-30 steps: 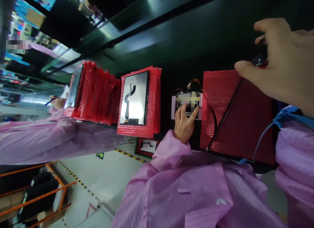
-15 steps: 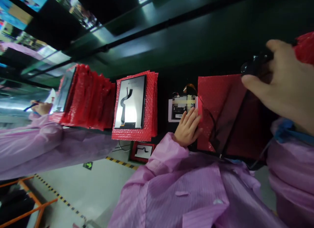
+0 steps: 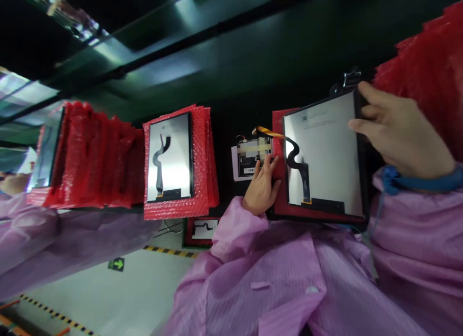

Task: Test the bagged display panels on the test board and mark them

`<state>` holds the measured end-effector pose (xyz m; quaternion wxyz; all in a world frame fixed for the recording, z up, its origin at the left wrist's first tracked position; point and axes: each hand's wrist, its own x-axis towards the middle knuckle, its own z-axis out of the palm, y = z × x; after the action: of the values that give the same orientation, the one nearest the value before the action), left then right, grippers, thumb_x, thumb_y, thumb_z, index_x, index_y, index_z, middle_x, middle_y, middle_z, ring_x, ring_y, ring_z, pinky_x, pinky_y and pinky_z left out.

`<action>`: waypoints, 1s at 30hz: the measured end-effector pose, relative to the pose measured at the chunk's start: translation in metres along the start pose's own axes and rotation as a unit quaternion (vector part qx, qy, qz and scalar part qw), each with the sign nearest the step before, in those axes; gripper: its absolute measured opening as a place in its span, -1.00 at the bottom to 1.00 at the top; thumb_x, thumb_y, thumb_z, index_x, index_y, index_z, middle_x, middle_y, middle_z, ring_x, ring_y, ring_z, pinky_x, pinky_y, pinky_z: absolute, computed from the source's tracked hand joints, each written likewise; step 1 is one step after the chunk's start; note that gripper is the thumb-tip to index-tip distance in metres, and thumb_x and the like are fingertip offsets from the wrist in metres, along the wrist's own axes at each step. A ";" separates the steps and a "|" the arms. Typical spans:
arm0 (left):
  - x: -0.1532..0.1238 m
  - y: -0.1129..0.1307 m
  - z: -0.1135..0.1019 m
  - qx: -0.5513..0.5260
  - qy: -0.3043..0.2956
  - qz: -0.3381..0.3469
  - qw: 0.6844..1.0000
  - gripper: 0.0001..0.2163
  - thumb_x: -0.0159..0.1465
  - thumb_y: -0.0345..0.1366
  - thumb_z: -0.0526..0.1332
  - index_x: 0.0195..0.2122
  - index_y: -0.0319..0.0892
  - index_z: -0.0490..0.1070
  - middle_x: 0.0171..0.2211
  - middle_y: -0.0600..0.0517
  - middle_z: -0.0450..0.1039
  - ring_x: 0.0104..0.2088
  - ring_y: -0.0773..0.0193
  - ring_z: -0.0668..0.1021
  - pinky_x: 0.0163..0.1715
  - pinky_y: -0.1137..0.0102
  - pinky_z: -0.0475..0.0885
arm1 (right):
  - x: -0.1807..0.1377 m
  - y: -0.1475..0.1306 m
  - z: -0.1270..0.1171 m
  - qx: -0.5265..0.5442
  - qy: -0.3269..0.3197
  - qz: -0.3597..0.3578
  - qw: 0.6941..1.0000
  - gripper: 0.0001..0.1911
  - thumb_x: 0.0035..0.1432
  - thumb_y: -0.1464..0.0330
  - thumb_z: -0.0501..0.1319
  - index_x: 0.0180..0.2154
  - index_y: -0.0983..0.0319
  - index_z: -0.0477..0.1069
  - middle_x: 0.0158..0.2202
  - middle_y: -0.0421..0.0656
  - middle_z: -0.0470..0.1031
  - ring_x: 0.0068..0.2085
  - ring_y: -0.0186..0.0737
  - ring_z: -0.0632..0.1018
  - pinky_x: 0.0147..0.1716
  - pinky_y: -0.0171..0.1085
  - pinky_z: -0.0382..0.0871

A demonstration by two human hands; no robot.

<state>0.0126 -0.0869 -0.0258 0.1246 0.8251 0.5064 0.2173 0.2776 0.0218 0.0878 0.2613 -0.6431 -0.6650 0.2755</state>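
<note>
Now the screen (image 3: 333, 157) is showing its silver back over red wrap (image 3: 278, 118), baring its ribbon (image 3: 298, 163); the right hand (image 3: 408, 131) is gripping its edge, the left hand (image 3: 261, 191) lying loosely spread by the circuit board (image 3: 248, 158).

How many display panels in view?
4: right panel at the right hand, centre panel on red bubble wrap, far-left panel at red stack's end, lower panel in tray. Wrap may hide more.

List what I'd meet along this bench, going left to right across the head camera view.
Far-left panel, row of red bubble bags, middle screen panel, small circuit board, right screen panel, right hand.
</note>
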 end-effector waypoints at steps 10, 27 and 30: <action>-0.002 0.001 -0.003 0.011 0.004 0.025 1.000 -0.44 0.49 -0.30 -0.02 0.47 -0.17 -0.17 0.39 -0.27 0.19 0.49 0.01 0.03 0.41 -0.09 0.06 | 0.003 -0.003 0.022 -0.196 -0.038 -0.085 0.976 -0.61 0.27 0.32 0.20 0.02 0.44 0.49 0.03 0.23 0.50 0.13 0.16 0.48 0.19 0.09 0.31; 0.106 -0.063 -0.048 0.022 -0.012 0.066 0.997 -0.72 0.43 -0.05 0.15 -0.02 -0.06 0.54 0.16 -0.07 0.49 0.32 0.06 0.37 0.41 -0.11 -0.02 | -0.009 -0.025 0.093 0.077 -0.107 -0.151 0.980 -0.53 0.04 0.42 0.33 0.01 0.17 0.31 -0.25 -0.16 0.50 -0.26 -0.16 0.51 -0.23 -0.21 0.32; 0.102 -0.059 -0.051 0.013 0.020 0.081 0.996 -0.73 0.41 -0.02 0.18 -0.19 -0.10 0.53 -0.04 -0.01 0.58 0.16 0.14 0.51 0.42 -0.06 0.01 | -0.013 -0.027 0.092 0.028 -0.082 -0.183 0.979 -0.60 0.11 0.46 0.25 0.02 0.19 0.36 -0.18 -0.10 0.53 -0.18 -0.10 0.52 -0.15 -0.17 0.33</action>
<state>-0.0182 0.0307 0.0170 0.0853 0.8605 0.4431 0.2366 0.1943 0.0052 0.0416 0.2696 -0.4778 -0.7829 0.2933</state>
